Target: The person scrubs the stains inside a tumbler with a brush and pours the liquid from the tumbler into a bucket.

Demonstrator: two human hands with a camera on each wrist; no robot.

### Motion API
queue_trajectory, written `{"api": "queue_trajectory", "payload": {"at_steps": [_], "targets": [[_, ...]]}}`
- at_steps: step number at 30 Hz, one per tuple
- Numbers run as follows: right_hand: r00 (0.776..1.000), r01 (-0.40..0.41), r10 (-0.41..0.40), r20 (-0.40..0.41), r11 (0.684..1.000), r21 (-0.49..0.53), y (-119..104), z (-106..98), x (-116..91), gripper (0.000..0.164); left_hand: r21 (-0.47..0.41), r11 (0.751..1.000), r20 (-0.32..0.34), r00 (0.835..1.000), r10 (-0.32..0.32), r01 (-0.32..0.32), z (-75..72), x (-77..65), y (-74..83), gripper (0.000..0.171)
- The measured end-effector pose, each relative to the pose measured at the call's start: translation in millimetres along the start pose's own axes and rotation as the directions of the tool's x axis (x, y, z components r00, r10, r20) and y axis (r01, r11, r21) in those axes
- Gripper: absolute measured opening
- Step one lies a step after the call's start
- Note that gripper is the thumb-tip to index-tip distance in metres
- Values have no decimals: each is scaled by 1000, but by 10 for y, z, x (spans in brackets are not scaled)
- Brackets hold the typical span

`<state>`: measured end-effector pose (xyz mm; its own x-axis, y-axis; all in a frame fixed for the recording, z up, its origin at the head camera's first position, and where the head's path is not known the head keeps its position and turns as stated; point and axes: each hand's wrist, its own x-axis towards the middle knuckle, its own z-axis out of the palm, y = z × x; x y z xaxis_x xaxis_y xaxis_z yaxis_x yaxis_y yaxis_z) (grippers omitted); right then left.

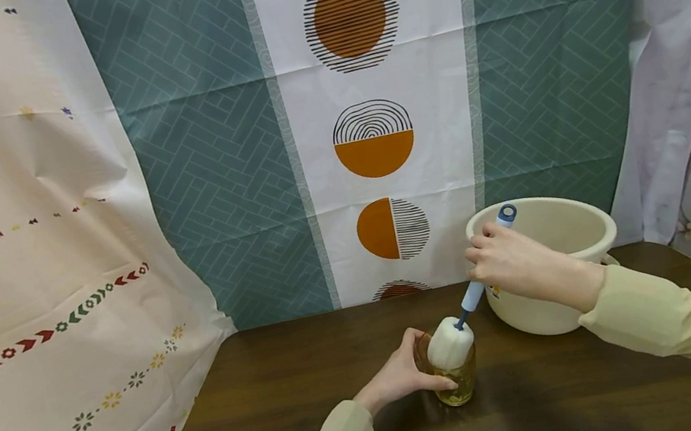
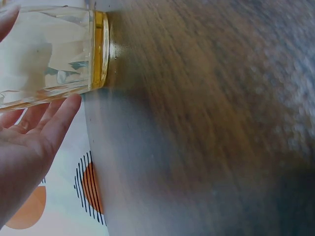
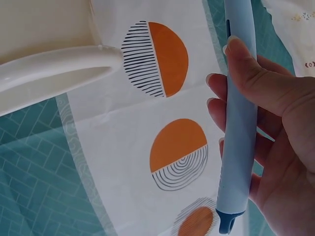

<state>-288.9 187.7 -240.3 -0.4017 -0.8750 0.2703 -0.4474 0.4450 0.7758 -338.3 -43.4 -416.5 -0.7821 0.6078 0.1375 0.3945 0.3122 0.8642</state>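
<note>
An amber glass tumbler (image 1: 457,387) stands on the wooden table in the head view, and its thick yellow base (image 2: 101,49) shows in the left wrist view. My left hand (image 1: 402,372) holds it from the left, thumb in front and fingers behind. A white sponge brush head (image 1: 449,345) sits partly in the tumbler's mouth, its upper part above the rim. My right hand (image 1: 512,265) grips the brush's light blue handle (image 3: 237,142), which slants up to the right and ends in a dark blue hanging loop (image 1: 507,212). The sponge's lower end is hard to make out through the glass.
A large cream basin (image 1: 535,309) with side handles stands behind and below my right forearm. The dark wooden table (image 1: 278,381) runs back to a hanging green and white cloth (image 1: 210,154) with orange circles. Patterned cloths hang at left and right.
</note>
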Motion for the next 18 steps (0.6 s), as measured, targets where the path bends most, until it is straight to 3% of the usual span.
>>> {"api": "queue_trajectory", "payload": {"at_steps": [9,18], "targets": [[999,16,-15,45,1000,-25,-56,16,55,18,14,1000,-3,1000,-12,12,0,0,1,64],[999,32,-32,17,999,-25,-107,75,88,14,-10,1000,3,1000,0,0,-4,-4,1,62]]}}
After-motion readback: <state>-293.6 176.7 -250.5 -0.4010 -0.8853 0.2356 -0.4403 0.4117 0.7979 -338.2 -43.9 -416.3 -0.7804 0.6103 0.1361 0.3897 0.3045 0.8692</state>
